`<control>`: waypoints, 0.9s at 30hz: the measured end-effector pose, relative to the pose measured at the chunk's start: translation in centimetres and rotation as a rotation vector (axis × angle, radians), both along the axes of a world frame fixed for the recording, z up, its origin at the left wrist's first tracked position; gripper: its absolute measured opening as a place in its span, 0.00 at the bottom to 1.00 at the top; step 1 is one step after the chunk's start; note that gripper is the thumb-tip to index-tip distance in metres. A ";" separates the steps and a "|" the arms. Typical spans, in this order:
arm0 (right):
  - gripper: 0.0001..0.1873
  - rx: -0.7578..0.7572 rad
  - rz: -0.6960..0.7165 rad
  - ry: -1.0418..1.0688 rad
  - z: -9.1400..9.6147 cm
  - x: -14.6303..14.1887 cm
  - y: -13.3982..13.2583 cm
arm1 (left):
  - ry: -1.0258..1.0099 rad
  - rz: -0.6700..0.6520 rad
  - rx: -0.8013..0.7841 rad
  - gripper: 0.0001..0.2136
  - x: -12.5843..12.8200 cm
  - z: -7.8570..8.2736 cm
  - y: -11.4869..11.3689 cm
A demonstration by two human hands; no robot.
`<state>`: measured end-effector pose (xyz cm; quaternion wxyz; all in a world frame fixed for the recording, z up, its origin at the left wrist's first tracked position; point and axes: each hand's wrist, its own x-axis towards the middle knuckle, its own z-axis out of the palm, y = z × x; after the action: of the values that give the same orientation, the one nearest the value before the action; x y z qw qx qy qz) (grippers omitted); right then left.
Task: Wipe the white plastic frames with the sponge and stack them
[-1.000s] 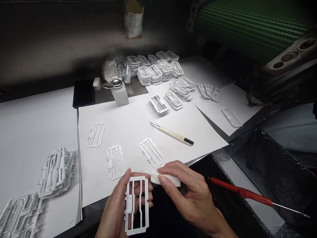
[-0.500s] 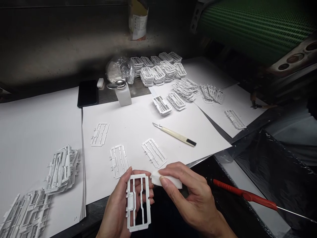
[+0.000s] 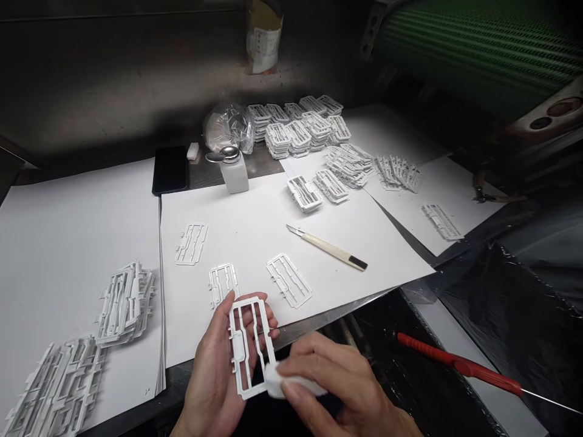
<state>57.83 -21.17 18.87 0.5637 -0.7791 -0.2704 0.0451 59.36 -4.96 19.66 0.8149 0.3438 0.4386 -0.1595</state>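
Note:
My left hand point(image 3: 218, 370) holds a white plastic frame part point(image 3: 240, 346) with long slots and small side tabs, tilted above the table's near edge. Pinched in my right hand point(image 3: 341, 376) is a folded white wipe point(image 3: 291, 383), pressed against the frame's lower right corner. Just beyond my left fingers lies one like part point(image 3: 223, 282), partly covered by them. Two more single parts, one at left point(image 3: 192, 244) and one at right point(image 3: 289, 280), rest on the white paper. A craft knife point(image 3: 325, 247) lies past them, its blade pointing left.
Stacks of frame parts point(image 3: 298, 136) stand at the back; loose piles point(image 3: 125, 303) lie at left. A pump bottle point(image 3: 234, 173), phone point(image 3: 170, 171) and plastic bag point(image 3: 229, 128) are at back left. A red-handled tool point(image 3: 460, 364) lies right; pliers point(image 3: 483, 193) sit farther back.
My right hand has moved down and left, bringing the wipe from beside the frame's top onto its lower right corner. My left hand has raised the frame slightly. The view has shifted a little.

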 end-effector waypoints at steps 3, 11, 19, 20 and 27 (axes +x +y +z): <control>0.10 -0.024 0.053 0.056 0.1 -0.5 -1.0 | -0.021 0.001 0.020 0.15 -0.1 -0.2 0.3; 0.12 0.045 0.018 0.107 -0.1 0.2 -1.0 | -0.034 -0.042 -0.004 0.17 -0.4 0.0 0.2; 0.11 0.157 -0.131 0.177 -0.1 0.3 -1.8 | -0.417 -0.292 0.951 0.20 -1.5 -1.2 -0.9; 0.10 0.158 -0.172 0.192 -0.2 0.4 -2.1 | -0.473 -0.314 1.109 0.19 -1.6 -1.3 -1.0; 0.07 0.156 -0.267 0.241 -0.6 0.5 -3.0 | -0.635 -0.377 1.423 0.17 -2.3 -2.0 -1.6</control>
<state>58.37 -24.19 18.22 0.6515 -0.7511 -0.0978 0.0419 57.09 -6.57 17.63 0.4453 0.8783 0.1171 0.1291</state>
